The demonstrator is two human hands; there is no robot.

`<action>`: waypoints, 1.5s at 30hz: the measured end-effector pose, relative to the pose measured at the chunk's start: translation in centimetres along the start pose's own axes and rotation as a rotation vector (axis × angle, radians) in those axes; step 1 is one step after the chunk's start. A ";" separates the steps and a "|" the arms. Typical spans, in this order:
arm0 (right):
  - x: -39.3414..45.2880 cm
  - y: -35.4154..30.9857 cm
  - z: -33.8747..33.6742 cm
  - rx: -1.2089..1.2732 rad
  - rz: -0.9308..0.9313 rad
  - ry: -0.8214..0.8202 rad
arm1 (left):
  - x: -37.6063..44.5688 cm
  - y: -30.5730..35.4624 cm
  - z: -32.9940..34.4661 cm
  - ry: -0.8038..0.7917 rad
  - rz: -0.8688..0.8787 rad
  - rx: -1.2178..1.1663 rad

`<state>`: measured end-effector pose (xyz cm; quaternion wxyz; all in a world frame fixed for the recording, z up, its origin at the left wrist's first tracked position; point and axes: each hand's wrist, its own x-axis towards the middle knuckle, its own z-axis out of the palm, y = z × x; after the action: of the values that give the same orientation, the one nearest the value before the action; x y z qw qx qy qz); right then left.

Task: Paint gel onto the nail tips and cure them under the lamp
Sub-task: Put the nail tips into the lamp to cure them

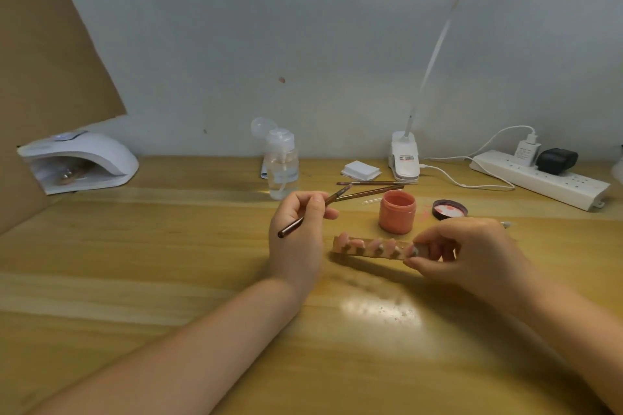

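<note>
Left hand [296, 232] pinches a thin brown brush [313, 209] between thumb and curled fingers, handle end low-left, bristle end angled up-right toward the gel jar [397, 212]. Right hand [462, 253] pinches the right end of the nail-tip holder strip [371, 248] with thumb and fingertips; the strip looks lifted just above the table [168, 263], shadow under it, slightly tilted. Several pink nail tips [374, 244] stand in a row along the strip, between the two hands. Gel jar is open, orange-pink, upright on the table just behind the strip; its lid [450, 209] lies inside-up just right of it. Two more brushes [374, 188] lie on the table behind the jar. Curing lamp [79, 162], white dome, sits at the far left against the wall, well apart from the hands, opening facing the table. Clear pump bottle [281, 165] with flip cap open stands behind the left hand. White pad stack [360, 170] and the clip base of the desk lamp [404, 158] are at the back centre, lamp head lit overhead. Power strip [539, 178] with two plugs is at far right.
</note>
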<state>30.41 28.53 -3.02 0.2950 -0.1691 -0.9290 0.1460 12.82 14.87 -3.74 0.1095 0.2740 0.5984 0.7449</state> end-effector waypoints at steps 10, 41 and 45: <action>0.4 0.4 -7.6 0.190 0.354 0.057 | -0.2 1.5 1.1 -0.046 0.140 -0.071; -10.0 35.9 -22.6 -0.337 1.306 0.618 | -7.8 -2.6 30.5 -0.585 -0.056 -0.267; -9.2 37.8 -22.5 -0.257 1.334 0.604 | -7.5 -3.0 30.6 -0.529 -0.057 -0.276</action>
<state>59.58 62.73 -4.01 0.3641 -0.7633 -0.5172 0.1315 34.98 37.38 -4.54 0.3186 0.4241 0.4498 0.7186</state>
